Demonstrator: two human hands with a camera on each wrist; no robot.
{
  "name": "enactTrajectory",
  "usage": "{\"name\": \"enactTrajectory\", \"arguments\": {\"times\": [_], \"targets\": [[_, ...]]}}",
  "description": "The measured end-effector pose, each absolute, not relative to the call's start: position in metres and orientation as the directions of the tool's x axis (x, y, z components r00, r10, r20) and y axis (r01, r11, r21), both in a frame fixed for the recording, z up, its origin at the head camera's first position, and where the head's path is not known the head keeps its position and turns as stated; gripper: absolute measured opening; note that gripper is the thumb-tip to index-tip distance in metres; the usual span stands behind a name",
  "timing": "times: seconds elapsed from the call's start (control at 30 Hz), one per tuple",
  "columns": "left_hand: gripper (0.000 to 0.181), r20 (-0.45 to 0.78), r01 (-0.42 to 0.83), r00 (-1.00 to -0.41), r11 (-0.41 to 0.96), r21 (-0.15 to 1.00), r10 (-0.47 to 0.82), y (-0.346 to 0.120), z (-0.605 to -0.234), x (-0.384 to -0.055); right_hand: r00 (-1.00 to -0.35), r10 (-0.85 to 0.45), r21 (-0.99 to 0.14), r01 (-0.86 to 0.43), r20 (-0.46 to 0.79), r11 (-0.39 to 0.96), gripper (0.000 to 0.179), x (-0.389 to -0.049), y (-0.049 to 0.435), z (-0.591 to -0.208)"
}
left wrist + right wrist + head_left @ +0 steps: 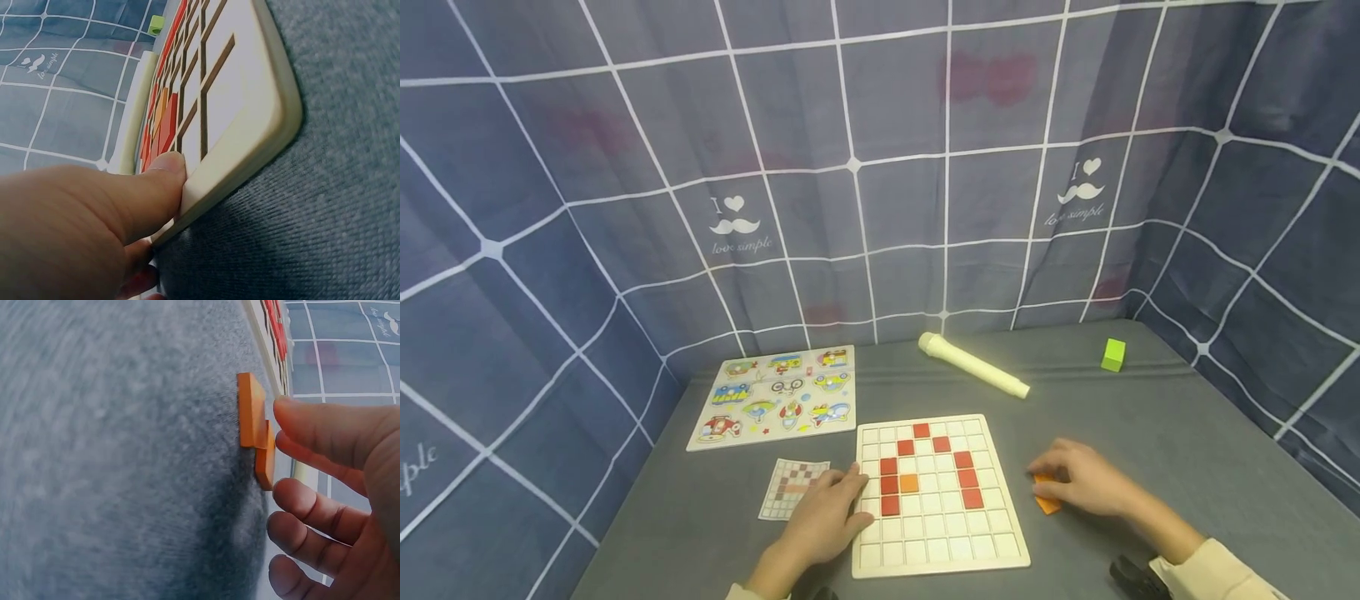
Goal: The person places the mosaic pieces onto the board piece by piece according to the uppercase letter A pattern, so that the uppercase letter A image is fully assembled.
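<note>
My left hand (826, 518) rests at the left edge of a cream grid board (951, 561), its thumb on the rim in the left wrist view. Red square tiles (889, 483) make two columns and a peak on the board. One orange tile (909, 483) sits beside the left column. To the board's right, my right hand (1086, 479) hovers at loose orange tiles (1047, 503) on the table. The right wrist view shows two orange tiles (252, 412) overlapping, with the fingertips just beside them and apart from each other. A pattern card (781, 492) lies partly under the left hand.
Behind the card lies a picture puzzle board (778, 396) with vehicle shapes. A pale yellow toy microphone (976, 367) lies beyond the grid board. One green block (1114, 355) stands at the back right. A blue checked curtain (895, 208) encloses the grey table (1165, 433).
</note>
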State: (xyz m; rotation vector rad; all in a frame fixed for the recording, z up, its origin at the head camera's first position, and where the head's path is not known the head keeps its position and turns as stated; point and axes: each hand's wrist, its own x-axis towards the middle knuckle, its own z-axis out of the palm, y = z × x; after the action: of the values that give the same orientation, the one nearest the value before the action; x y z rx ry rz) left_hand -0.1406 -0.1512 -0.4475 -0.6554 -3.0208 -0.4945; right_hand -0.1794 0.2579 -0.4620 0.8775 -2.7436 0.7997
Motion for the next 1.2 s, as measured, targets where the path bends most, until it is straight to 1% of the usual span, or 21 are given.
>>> {"name": "enactTrajectory", "arguments": {"times": [0.27, 0.53, 0.7, 0.8, 1.0, 1.2], "targets": [[0.054, 0.083, 0.407, -0.912, 0.859, 0.311, 0.402, -0.151, -0.447, -0.140, -0.847, -0.465, -0.467, -0.530, 0.257, 0.708, 0.016, -0.182, 0.263, -0.465], [0.054, 0.079, 0.400, -0.915, 0.861, 0.315, 0.396, -0.151, -0.449, -0.141, -0.870, -0.435, -0.465, -0.491, 0.230, 0.737, 0.020, -0.183, 0.267, -0.463], [0.054, 0.074, 0.397, -0.916, 0.861, 0.317, 0.395, -0.151, -0.448, -0.141, -0.872, -0.439, -0.462, -0.488, 0.217, 0.740, 0.029, -0.182, 0.270, -0.462], [0.054, 0.077, 0.403, -0.913, 0.860, 0.312, 0.399, -0.151, -0.448, -0.140, -0.863, -0.446, -0.434, -0.504, 0.236, 0.747, 0.031, -0.181, 0.273, -0.462], [0.052, 0.088, 0.412, -0.910, 0.860, 0.301, 0.405, -0.151, -0.448, -0.140, -0.854, -0.442, -0.391, -0.519, 0.275, 0.760, 0.031, -0.182, 0.278, -0.465], [0.053, 0.086, 0.410, -0.911, 0.861, 0.299, 0.404, -0.151, -0.448, -0.141, -0.862, -0.432, -0.388, -0.506, 0.267, 0.771, 0.029, -0.182, 0.280, -0.466]]}}
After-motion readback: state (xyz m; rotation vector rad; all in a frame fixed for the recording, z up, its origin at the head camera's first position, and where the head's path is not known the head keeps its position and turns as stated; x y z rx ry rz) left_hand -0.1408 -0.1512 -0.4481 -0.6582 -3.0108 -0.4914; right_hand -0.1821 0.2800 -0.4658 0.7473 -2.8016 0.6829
